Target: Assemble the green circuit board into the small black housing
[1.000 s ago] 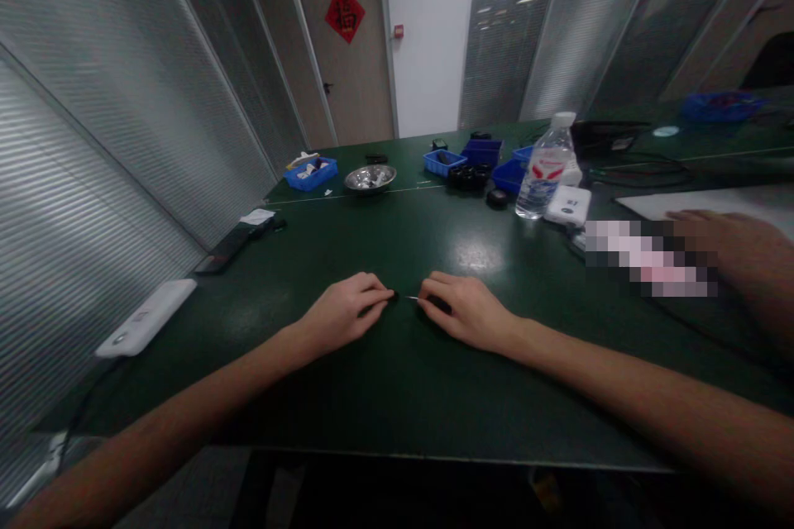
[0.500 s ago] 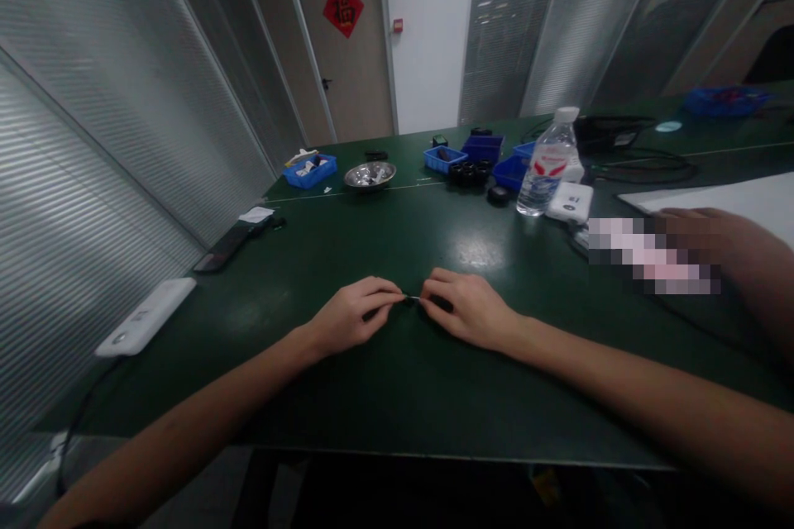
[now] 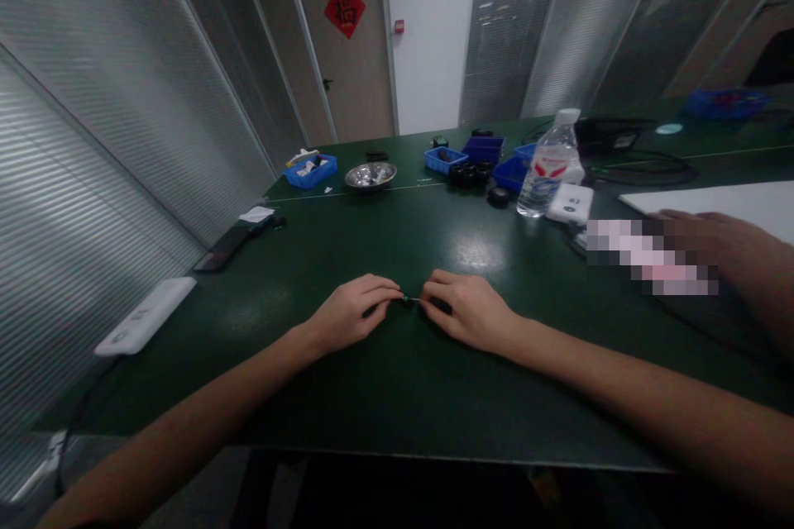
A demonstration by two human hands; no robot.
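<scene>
Low over the green table point(image 3: 347, 252), my left hand point(image 3: 356, 310) and my right hand point(image 3: 468, 310) face each other with a short gap between their fingertips. Bridging that gap is a small thin piece point(image 3: 410, 299), dark and greenish toward the left, with a slim silvery shaft toward the right. My left thumb and fingers are pinched at its dark end. The right thumb and forefinger close on the silvery end. It is too small for me to name its kind.
A metal bowl point(image 3: 370, 176) and a blue basket point(image 3: 311, 171) stand at the far left. A water bottle point(image 3: 549, 165), white power bank point(image 3: 569, 204) and blue bins point(image 3: 484, 150) are at back right. Another person's hand point(image 3: 713, 235) rests at right; a white device point(image 3: 147, 316) lies left.
My left fingertips have shifted slightly left, so a little more of the small piece's greenish part shows. My right hand stays almost where it was.
</scene>
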